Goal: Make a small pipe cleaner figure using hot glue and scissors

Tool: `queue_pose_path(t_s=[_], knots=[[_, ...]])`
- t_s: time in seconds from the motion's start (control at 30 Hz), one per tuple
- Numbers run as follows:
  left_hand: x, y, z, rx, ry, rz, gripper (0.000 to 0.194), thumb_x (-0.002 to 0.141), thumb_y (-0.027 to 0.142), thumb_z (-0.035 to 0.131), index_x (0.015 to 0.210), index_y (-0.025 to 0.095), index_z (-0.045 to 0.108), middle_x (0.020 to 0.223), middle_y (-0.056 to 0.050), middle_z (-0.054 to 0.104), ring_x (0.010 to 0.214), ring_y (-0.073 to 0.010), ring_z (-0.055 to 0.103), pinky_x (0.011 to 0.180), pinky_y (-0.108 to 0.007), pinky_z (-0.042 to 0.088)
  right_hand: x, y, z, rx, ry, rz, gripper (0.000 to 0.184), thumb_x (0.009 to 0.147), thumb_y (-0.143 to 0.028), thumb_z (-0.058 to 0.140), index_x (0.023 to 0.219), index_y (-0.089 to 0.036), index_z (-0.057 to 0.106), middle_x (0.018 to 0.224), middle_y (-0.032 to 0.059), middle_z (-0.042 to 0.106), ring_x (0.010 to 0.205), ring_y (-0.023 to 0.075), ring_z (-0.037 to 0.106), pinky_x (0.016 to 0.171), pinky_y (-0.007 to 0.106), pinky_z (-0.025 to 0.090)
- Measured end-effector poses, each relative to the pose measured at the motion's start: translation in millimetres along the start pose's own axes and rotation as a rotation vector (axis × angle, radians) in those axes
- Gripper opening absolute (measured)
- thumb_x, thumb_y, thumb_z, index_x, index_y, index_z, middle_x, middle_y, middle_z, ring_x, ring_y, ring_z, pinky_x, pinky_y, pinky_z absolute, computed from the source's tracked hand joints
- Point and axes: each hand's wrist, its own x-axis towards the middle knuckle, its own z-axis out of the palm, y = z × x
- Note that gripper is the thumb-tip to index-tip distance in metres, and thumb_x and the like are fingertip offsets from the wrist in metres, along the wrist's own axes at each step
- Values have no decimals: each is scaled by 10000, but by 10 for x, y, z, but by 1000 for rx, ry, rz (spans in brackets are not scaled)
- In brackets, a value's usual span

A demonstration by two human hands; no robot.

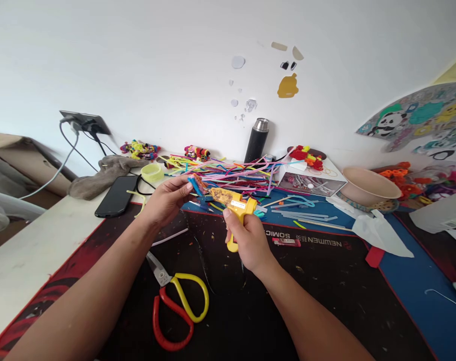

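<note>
The right hand (248, 240) has its grip wrapped closed round the handle of a yellow glue gun (233, 202); how far the trigger is pressed cannot be told. The left hand (171, 198) has its grip pinched, thumb against fingers, on a small blue and orange piece (198, 185), held up at ten o'clock from the gun, close to its tip; whether the two touch is too small to tell. With the gun as centre and twelve toward the wall (156, 65), pipe cleaners (228, 176) lie heaped at twelve and a black flask (256, 143) stands at one. A bowl (367, 185) sits well off at three, a red packet (286, 242) lies at four, and scissors (162, 278) lie at seven on the dark mat (228, 326). At nine, a phone (113, 198) rests on the pale surface (25, 271), with a pale green roll (152, 173) near it, toward ten.
</note>
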Motion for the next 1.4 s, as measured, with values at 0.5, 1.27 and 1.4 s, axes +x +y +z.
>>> queue_pose_path(t_s=[0.5,1.27,1.4], knots=[[5,-2,-10,3,12,13,334,690,387,1034,913,181,891,940,-105,862,728,-207,760,651,-272,620,-5,-13,9,-21,3,-7,684,909,-786,626,504,-241,542,483,23,539,507,165,553,519,289,460],[5,2,-22,15,39,25,363,668,412,1044,922,200,896,962,-99,868,740,-209,766,623,-260,622,-10,-4,1,-16,14,-1,656,927,-738,631,511,-238,548,484,15,528,501,159,552,516,286,447],[5,2,-24,15,34,24,355,691,397,1032,949,195,897,994,-110,871,758,-213,771,632,-261,618,-18,-9,12,-14,-5,-8,659,919,-755,642,525,-237,542,496,11,542,492,153,544,504,281,440]])
